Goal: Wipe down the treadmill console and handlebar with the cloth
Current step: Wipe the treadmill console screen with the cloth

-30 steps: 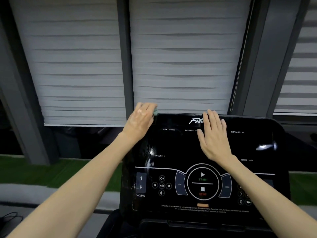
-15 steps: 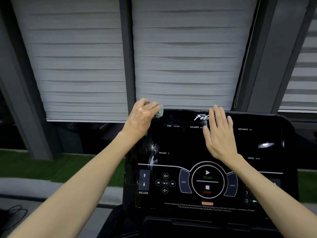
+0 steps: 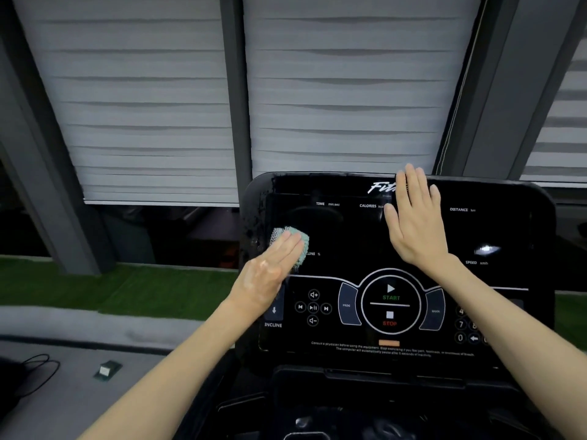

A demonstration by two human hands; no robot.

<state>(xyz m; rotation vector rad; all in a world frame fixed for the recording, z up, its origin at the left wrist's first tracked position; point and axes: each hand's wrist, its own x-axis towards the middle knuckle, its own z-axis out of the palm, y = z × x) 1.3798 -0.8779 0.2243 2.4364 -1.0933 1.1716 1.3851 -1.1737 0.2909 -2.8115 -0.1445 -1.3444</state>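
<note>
Head view looks down on a black treadmill console [image 3: 349, 236], a wide panel whose long axis runs from 9 to 3 o'clock, dipping a little toward 3, with its glossy face tilted up toward the camera. The cloth [image 3: 297, 241], a pale green bunched wad, lies on the left part of that face, at about 10 o'clock from the round start and stop dial [image 3: 390, 300] and just above the volume buttons. It covers the start of the printed word for incline. Only the part that sticks out past the fingers shows, curving round them from 11 to 4 o'clock, so its own long axis cannot be told for sure.

The left hand [image 3: 270, 274] lies flat on the cloth with straight fingers held together, pointing to about 1 o'clock; it presses the cloth on the panel and does not clench it. Its wrist crosses the console's left edge. The right hand [image 3: 416, 223] rests palm down on the upper middle of the face, at 12 o'clock from the dial, fingers straight and slightly spread, pointing to 12, with the tips over the top edge beside the white logo. It holds nothing. The two hands are well apart.

Behind the console hang pale grey blinds [image 3: 143, 106], with a strip of green turf [image 3: 143, 287] below them at 9 o'clock. At 8 o'clock on the grey floor lie a black cable [image 3: 38, 369] and a small box [image 3: 107, 369].
</note>
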